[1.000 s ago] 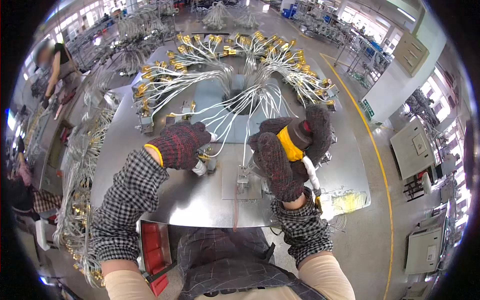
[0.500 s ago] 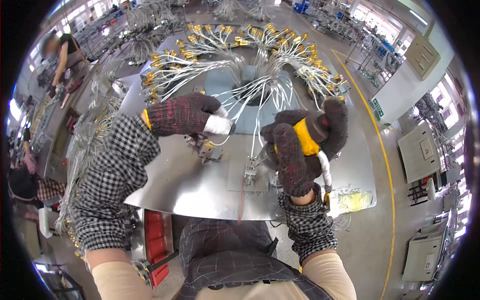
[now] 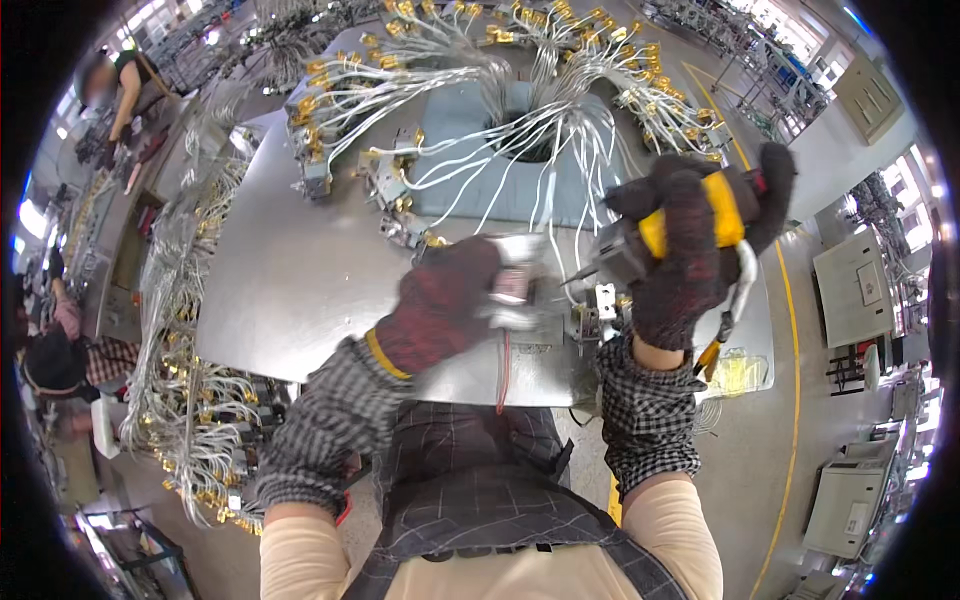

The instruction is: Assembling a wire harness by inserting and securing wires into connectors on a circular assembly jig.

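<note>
My right hand point(image 3: 690, 230), in a dark knitted glove, is closed round a yellow-and-black power tool point(image 3: 722, 212). The tool's thin tip points left, and a white-wrapped cord hangs from it. My left hand point(image 3: 450, 300), in a dark red knitted glove with white-covered fingertips, is at the near middle of the metal tabletop point(image 3: 290, 270). Motion smears its fingers over a metal fixture, so I cannot tell whether they hold anything. Just right of them, below the tool tip, is a small metal connector block point(image 3: 600, 305). White cables point(image 3: 480, 165) run from a dark central hole toward the parts.
Yellow-tipped cable ends point(image 3: 330, 90) fan round the table's far side. Metal connector pieces point(image 3: 400, 230) lie left of the centre. Bundled cables point(image 3: 200, 420) hang along the left. A co-worker point(image 3: 130, 90) is at the far left. A yellow floor line point(image 3: 790, 350) runs at the right.
My left hand has moved right and nearer, from the connector pieces to the middle fixture. My right hand has moved right with the tool. The view has shifted, showing the table higher up.
</note>
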`<state>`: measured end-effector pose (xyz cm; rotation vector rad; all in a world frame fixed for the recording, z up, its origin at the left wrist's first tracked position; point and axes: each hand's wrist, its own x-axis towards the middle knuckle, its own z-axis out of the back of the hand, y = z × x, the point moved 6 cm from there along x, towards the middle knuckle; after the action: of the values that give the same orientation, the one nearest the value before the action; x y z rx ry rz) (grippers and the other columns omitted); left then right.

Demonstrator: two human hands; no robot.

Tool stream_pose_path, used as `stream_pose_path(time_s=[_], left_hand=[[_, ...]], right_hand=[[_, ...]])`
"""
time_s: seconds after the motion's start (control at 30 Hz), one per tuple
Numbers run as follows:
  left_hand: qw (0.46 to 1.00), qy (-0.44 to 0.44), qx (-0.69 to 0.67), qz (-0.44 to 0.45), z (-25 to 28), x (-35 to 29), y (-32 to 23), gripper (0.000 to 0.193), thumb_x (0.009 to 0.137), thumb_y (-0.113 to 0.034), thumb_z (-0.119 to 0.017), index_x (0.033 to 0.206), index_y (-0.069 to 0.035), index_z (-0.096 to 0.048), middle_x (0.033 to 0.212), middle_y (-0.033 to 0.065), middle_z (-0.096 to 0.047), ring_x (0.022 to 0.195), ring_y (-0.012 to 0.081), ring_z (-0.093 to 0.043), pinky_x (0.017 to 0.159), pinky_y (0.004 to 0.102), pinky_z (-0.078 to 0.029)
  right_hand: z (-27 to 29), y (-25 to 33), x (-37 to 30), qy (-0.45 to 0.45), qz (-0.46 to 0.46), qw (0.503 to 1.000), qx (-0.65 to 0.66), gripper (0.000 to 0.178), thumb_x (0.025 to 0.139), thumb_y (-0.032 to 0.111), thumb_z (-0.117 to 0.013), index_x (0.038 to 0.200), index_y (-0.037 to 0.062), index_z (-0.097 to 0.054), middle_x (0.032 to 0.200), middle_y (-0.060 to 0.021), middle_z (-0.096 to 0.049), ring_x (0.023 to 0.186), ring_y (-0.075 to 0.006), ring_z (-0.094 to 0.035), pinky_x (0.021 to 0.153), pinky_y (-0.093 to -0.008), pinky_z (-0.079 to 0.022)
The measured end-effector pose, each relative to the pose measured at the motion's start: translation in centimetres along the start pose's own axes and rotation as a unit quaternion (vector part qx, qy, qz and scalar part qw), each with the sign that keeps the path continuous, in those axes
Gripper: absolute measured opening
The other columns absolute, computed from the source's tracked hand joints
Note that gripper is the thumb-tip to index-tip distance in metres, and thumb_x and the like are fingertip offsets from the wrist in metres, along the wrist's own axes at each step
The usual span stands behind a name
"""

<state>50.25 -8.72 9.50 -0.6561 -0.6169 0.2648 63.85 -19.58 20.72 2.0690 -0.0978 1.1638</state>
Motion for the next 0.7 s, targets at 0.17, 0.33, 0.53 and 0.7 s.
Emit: stream_pose_path(time_s=[0.17,0.33,0.53,0.7], left_hand=[[0.994,0.046,-0.102,0.010,-0.7,1.1,0.4,0.065,0.071,-0.026,-0.085,0.128,-0.009,-0.059,0.092,0.0076,-0.066,0.083,0.0169,-0.066,0.075,0.0333,-0.055],[0.983,0.150,-0.047,0.098,-0.8,1.2,0.6,0.070,0.070,-0.046,-0.082,0.126,-0.011,-0.059,0.108,0.0131,-0.067,0.097,0.0276,-0.067,0.083,0.0380,-0.053],[0.980,0.165,0.057,0.097,-0.7,1.8,-1.3,0.068,0.070,-0.048,-0.080,0.123,-0.010,-0.060,0.107,0.0141,-0.066,0.097,0.0309,-0.067,0.083,0.0409,-0.053],[0.983,0.155,0.069,0.065,-1.6,1.4,-0.8,0.069,0.069,-0.046,-0.080,0.124,-0.010,-0.058,0.107,0.0147,-0.066,0.097,0.0312,-0.066,0.082,0.0420,-0.053]], right_hand=[[1.2,0.5,-0.2,-0.038,0.003,0.996,0.078,0.073,0.086,0.007,-0.066,0.145,0.0142,-0.024,0.090,-0.0172,-0.064,0.066,-0.0246,-0.066,0.061,-0.0388,-0.058],[0.6,0.6,-1.2,-0.042,-0.034,0.991,0.124,0.075,0.084,0.003,-0.068,0.145,0.0173,-0.026,0.092,-0.0175,-0.064,0.068,-0.0259,-0.066,0.061,-0.0419,-0.059],[1.1,-0.6,-1.7,-0.008,0.020,0.995,0.096,0.076,0.086,0.003,-0.067,0.147,0.0160,-0.024,0.096,-0.0207,-0.065,0.069,-0.0255,-0.068,0.064,-0.0432,-0.061],[0.0,0.3,-1.6,0.056,0.062,0.997,-0.003,0.072,0.087,0.004,-0.066,0.145,0.0135,-0.025,0.094,-0.0202,-0.066,0.068,-0.0252,-0.068,0.067,-0.0428,-0.059]])
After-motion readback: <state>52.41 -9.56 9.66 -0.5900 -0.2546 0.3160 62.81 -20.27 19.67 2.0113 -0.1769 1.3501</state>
